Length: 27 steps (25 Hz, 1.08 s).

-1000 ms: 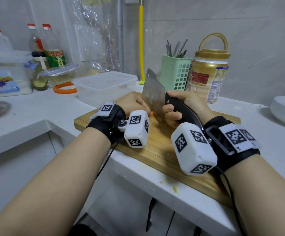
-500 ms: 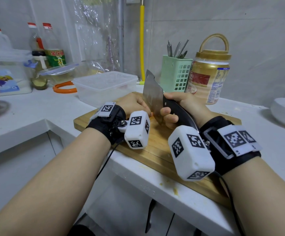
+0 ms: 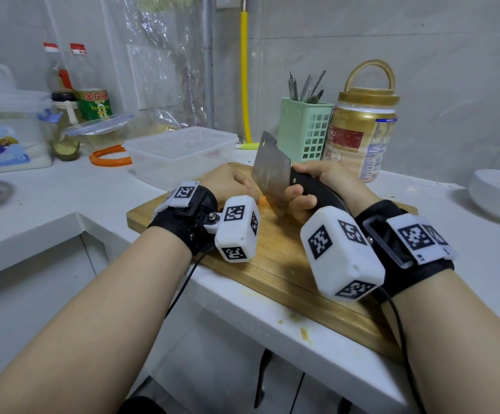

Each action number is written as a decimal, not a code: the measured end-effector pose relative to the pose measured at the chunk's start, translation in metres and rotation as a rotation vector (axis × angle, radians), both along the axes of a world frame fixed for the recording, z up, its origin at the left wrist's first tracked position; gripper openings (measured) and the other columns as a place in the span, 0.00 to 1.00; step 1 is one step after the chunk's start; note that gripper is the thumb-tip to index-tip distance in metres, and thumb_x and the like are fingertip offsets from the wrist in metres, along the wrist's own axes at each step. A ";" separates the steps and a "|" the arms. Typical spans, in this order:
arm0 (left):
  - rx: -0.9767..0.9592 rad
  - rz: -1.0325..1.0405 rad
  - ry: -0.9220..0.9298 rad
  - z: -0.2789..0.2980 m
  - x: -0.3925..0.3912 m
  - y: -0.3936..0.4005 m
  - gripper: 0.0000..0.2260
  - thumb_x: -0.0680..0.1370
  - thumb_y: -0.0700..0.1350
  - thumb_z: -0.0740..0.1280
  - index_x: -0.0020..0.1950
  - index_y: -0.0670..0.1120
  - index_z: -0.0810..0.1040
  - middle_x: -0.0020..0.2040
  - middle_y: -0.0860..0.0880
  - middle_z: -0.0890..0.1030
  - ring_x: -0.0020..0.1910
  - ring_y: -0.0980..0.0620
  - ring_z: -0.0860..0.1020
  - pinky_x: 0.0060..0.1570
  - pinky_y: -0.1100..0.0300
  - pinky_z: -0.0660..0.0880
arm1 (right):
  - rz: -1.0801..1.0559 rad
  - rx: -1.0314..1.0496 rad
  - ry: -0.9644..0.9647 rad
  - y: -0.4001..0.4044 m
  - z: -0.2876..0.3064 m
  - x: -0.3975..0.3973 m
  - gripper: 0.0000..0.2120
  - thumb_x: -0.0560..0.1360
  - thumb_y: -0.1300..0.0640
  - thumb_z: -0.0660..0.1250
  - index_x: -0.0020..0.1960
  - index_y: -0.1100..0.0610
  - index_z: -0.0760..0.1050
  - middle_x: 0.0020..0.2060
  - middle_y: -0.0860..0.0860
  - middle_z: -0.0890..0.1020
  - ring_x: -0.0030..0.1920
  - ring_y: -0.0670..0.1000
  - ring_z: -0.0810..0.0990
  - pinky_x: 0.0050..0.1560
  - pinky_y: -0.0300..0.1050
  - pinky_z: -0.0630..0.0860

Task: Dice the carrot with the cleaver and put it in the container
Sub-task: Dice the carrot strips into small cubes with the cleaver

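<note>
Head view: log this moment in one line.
phase: dicing | right hand: grips cleaver | left hand: on carrot | container: behind board

I see the right hand point(image 3: 326, 186) wrapped round the black handle of the cleaver point(image 3: 271, 174), blade tilted, its lower edge down at the board point(image 3: 275, 264) next to a small orange bit of carrot point(image 3: 263, 200). Left hand point(image 3: 232, 182) sits on the board just left of the blade, fingers hidden behind it so I can't tell what it grips; both wrists carry black straps with white marker cubes. Behind the board I've got the clear container point(image 3: 180, 153), a green utensil basket point(image 3: 304, 132), a gold-lidded jar point(image 3: 362, 127), and a white bowl point(image 3: 496, 195) at far right.
</note>
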<state>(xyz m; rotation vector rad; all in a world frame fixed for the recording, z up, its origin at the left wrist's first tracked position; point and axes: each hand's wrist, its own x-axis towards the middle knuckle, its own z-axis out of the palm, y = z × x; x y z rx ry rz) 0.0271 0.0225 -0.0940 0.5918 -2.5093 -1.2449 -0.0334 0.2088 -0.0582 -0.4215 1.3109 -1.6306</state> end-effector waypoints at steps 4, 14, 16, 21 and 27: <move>0.007 0.032 0.007 0.000 0.001 0.001 0.04 0.69 0.40 0.77 0.38 0.41 0.84 0.48 0.43 0.85 0.53 0.44 0.81 0.59 0.46 0.76 | -0.002 0.019 0.074 -0.001 -0.004 -0.001 0.08 0.80 0.53 0.57 0.53 0.57 0.63 0.25 0.51 0.69 0.17 0.47 0.66 0.18 0.33 0.63; -0.005 -0.016 -0.010 0.000 0.002 0.002 0.07 0.69 0.43 0.77 0.42 0.40 0.86 0.44 0.40 0.84 0.43 0.50 0.79 0.56 0.47 0.76 | 0.019 -0.104 0.028 0.001 0.000 0.009 0.12 0.81 0.52 0.56 0.41 0.57 0.66 0.25 0.51 0.67 0.17 0.47 0.64 0.21 0.33 0.60; -0.004 -0.006 -0.006 0.000 0.002 0.002 0.08 0.70 0.42 0.77 0.44 0.39 0.85 0.42 0.42 0.83 0.43 0.51 0.78 0.54 0.49 0.77 | 0.031 -0.086 0.016 -0.001 -0.001 0.009 0.12 0.81 0.52 0.56 0.42 0.58 0.66 0.25 0.51 0.67 0.17 0.47 0.64 0.21 0.33 0.61; 0.013 -0.007 0.009 0.001 0.002 0.005 0.06 0.70 0.40 0.76 0.44 0.38 0.85 0.48 0.39 0.84 0.45 0.50 0.79 0.54 0.51 0.77 | 0.037 -0.029 0.006 -0.002 -0.003 0.007 0.10 0.80 0.52 0.57 0.44 0.57 0.66 0.25 0.51 0.68 0.17 0.47 0.65 0.21 0.31 0.62; -0.008 -0.003 0.002 0.001 0.001 0.004 0.07 0.71 0.38 0.75 0.46 0.36 0.84 0.40 0.45 0.82 0.43 0.51 0.78 0.54 0.51 0.77 | 0.048 0.012 0.051 -0.004 -0.002 0.007 0.09 0.80 0.52 0.57 0.48 0.57 0.65 0.25 0.52 0.69 0.17 0.48 0.66 0.20 0.32 0.63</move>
